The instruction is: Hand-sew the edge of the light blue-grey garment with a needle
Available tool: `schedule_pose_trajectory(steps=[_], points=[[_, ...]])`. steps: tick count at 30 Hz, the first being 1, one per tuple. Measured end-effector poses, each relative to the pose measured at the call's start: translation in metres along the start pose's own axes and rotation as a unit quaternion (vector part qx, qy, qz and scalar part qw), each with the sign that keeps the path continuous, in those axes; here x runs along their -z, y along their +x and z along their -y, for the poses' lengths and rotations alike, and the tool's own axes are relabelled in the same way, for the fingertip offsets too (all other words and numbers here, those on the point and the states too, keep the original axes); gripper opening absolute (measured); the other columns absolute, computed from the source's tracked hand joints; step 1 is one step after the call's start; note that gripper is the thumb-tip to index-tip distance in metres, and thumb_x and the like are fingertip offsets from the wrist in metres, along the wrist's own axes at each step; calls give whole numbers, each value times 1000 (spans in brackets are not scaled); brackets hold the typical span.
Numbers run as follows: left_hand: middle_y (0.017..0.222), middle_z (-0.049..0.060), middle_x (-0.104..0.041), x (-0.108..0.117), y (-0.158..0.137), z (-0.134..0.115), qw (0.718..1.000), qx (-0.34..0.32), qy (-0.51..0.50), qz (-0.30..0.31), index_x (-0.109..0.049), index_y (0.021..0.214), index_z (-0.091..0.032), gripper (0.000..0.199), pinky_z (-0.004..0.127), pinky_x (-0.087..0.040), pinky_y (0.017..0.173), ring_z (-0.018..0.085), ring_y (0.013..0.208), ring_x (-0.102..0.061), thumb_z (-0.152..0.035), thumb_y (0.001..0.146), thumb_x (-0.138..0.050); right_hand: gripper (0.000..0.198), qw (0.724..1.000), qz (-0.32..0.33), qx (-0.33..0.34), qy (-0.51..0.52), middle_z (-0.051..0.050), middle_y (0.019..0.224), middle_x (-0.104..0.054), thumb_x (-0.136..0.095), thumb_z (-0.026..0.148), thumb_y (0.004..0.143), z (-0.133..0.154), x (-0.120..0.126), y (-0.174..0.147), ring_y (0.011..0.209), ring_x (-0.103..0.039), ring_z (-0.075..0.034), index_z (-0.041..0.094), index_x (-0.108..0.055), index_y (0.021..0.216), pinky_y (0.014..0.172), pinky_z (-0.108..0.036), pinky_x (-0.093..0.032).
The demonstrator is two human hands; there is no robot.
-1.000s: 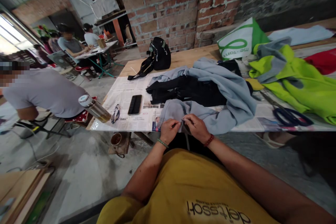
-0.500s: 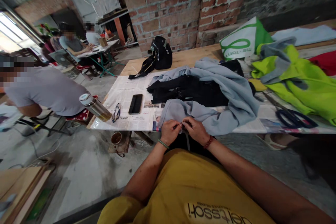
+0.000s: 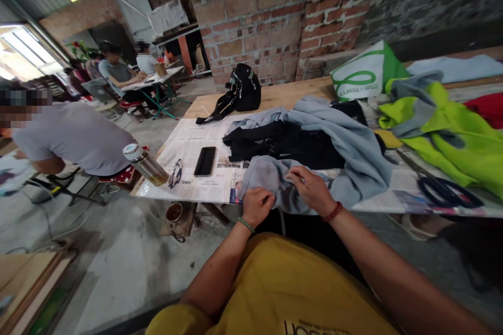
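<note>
A light grey garment (image 3: pixel 356 154) with black cloth (image 3: pixel 302 138) lying in its folds is spread on the table before me. My left hand (image 3: pixel 257 206) is closed at the near edge of the grey fabric, thumb and finger pinching a bit of it. To its right, my right hand (image 3: pixel 314 189) is raised just over the same fabric, thumb and fingertips pressed together. Whatever is between those fingertips is too small to make out. A thin pale strip hangs below the fabric between my wrists.
On the newspaper-covered table (image 3: pixel 184 138) are a phone (image 3: pixel 205 161), glasses (image 3: pixel 175 173), a flask (image 3: pixel 146 164) and a black bag (image 3: pixel 248 87). Dark-handled scissors (image 3: pixel 448 191) and a lime-green garment (image 3: pixel 451 120) lie right. A mug (image 3: pixel 174 213) stands lower left; a person (image 3: pixel 74 136) sits left.
My hands were together at the cloth's edge; now the right hand has moved away to the right and slightly up. The left hand stays near the edge. The view has tilted slightly.
</note>
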State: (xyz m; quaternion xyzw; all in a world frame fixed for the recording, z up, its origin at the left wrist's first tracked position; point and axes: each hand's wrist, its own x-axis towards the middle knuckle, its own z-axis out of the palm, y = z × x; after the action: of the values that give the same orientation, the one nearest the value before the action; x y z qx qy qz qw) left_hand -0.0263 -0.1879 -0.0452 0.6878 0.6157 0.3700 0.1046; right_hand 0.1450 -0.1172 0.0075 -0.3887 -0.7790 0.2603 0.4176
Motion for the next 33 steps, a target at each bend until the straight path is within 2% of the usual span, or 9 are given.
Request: schedule_pose_trajectory(steps=[2,5,8,12,16,20,24,28,33], points=[[72,3,-68,0,-1,0,1000,-5,-2,-1,-68,73,-19,15,28,-43,71,15,71,-60,-22,82,-57,14,1000,-5,-6,18,-2,78,-68,-49,36,86,-1,4,-1,63,-62,-16,24,-56,85,62,-30,-47],[72,3,-68,-2,-2,2,1000,-13,4,-16,-69,74,-19,14,29,-42,72,15,71,-60,-22,82,-57,22,984,-15,-84,153,-1,78,-67,-48,44,86,2,4,-5,50,-59,-13,24,-52,92,49,-27,-46],[71,3,-68,-2,-2,2,999,-22,13,-23,-69,74,-19,14,29,-42,72,15,71,-60,-22,82,-57,30,924,-13,-185,335,4,68,-61,-55,48,80,7,4,-7,44,-56,-11,24,-50,96,41,-24,-44],[71,3,-68,-1,-2,2,999,-24,19,-20,-69,74,-19,13,29,-41,71,16,71,-60,-20,82,-58,30,854,58,-253,451,0,70,-63,-69,41,70,12,3,-10,61,-65,-16,22,-55,88,55,-30,-55],[71,3,-67,-1,-2,2,999,-25,18,-24,-68,73,-20,13,29,-41,71,15,70,-60,-20,81,-59,26,860,45,-240,448,-6,82,-68,-65,44,75,9,3,-10,81,-68,-23,21,-56,83,72,-39,-58],[70,3,-68,-2,-3,3,999,-26,20,-25,-68,71,-20,14,29,-42,71,15,71,-61,-22,82,-59,23,920,-86,-187,334,-6,87,-70,-60,43,79,-2,14,-6,87,-67,-22,21,-58,84,86,-43,-53],[71,3,-68,-4,-4,7,999,-33,17,-32,-68,72,-20,13,29,-42,71,15,71,-61,-22,82,-59,24,985,-152,-72,30,-9,101,-69,-47,37,86,-20,42,-1,95,-64,-22,21,-61,98,89,-43,-49],[71,3,-68,-6,-5,9,999,-32,16,-37,-68,72,-20,13,29,-41,71,15,71,-61,-22,81,-59,24,968,-156,71,-183,-12,102,-68,-42,29,84,-43,79,5,97,-64,-23,22,-60,97,88,-38,-49],[70,3,-68,-3,-4,4,999,-26,12,-36,-68,71,-19,12,29,-41,70,16,72,-62,-19,80,-60,23,940,-179,82,-277,-14,100,-67,-41,27,81,-62,117,9,95,-64,-25,24,-57,96,82,-37,-50]])
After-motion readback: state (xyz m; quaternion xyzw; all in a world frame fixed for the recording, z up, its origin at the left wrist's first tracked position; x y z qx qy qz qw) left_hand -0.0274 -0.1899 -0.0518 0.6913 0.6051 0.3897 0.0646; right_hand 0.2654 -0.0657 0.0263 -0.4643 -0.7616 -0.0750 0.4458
